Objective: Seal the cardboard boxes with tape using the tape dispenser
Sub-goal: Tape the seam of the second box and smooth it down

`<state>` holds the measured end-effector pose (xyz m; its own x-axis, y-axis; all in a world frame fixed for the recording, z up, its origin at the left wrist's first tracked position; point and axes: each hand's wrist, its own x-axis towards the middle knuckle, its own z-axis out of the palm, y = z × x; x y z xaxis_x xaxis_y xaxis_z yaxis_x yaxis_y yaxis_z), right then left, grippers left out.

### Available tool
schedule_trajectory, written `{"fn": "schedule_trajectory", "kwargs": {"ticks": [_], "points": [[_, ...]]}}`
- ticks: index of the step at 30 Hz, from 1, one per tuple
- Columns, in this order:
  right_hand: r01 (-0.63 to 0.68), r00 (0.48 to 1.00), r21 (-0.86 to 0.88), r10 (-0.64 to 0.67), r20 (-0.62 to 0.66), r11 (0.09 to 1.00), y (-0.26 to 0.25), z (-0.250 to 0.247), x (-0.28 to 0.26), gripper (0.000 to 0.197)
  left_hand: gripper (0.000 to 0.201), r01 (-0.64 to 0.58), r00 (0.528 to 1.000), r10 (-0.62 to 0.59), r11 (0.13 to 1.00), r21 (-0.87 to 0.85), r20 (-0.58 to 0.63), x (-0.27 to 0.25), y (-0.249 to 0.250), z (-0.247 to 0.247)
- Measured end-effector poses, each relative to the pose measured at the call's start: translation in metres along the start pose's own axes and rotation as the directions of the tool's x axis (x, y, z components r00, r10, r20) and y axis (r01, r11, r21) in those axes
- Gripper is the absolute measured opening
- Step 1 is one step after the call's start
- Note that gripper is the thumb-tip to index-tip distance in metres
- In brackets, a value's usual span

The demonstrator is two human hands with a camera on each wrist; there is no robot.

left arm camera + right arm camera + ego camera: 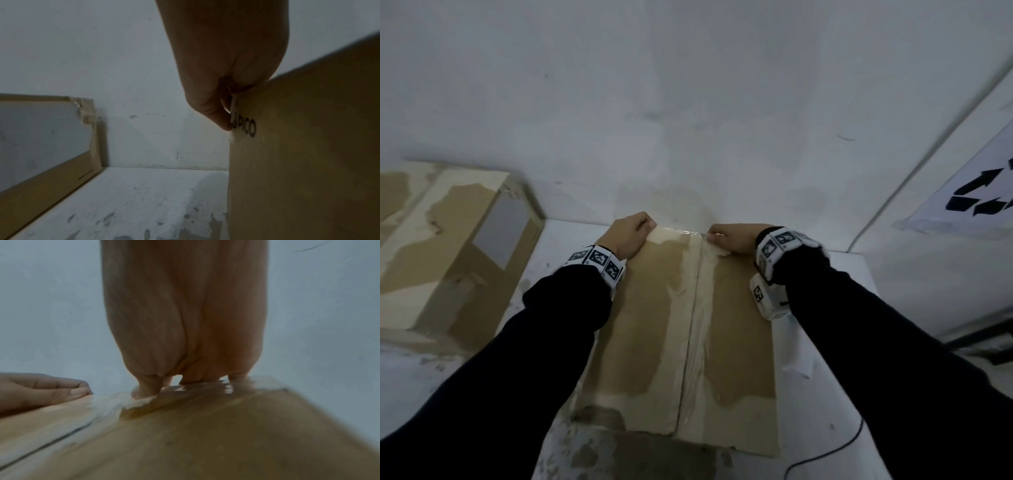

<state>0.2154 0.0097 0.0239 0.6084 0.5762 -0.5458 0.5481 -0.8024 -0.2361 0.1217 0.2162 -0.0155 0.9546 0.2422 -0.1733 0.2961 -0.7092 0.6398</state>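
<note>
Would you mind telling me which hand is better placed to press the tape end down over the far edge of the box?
Probably the right hand: its fingers already rest on the glossy tape at the centre seam's far end. The left hand grips the box edge farther left, off the seam.

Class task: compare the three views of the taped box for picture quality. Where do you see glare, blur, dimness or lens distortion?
Head view: dim, wide-angle bending at the edges, faint glare on the tape at the box far edge. Left wrist view: dark, left hand shadowed and soft. Right wrist view: right hand blurred, bright glare patches on tape.
</note>
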Motion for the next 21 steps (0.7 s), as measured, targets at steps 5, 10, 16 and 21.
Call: {"fn": "schedule_trajectory", "kwargs": {"ticks": [5, 10, 16, 21], "points": [[0.021, 0.999, -0.068, -0.024, -0.037, 0.997, 0.002, -0.002, -0.006, 0.042, 0.033, 0.003, 1.0, -0.003, 1.0, 0.002, -0.019, 0.001, 0.001, 0.003], [-0.004, 0.999, -0.002, 0.004, 0.049, 1.0, 0.018, -0.002, -0.008, 0.044, 0.033, -0.014, 0.999, 0.014, 1.0, 0.001, -0.031, -0.001, -0.001, 0.004], [-0.034, 0.999, 0.016, 0.034, 0.004, 0.999, 0.035, 0.0, -0.014, 0.045, 0.033, -0.018, 0.999, 0.019, 1.0, 0.012, -0.038, 0.002, 0.0, 0.006], [-0.016, 0.997, 0.068, 0.021, -0.074, 0.998, 0.032, 0.012, -0.021, 0.049, 0.03, -0.187, 0.976, 0.197, 0.977, 0.104, -0.095, -0.004, 0.002, 0.007]]}}
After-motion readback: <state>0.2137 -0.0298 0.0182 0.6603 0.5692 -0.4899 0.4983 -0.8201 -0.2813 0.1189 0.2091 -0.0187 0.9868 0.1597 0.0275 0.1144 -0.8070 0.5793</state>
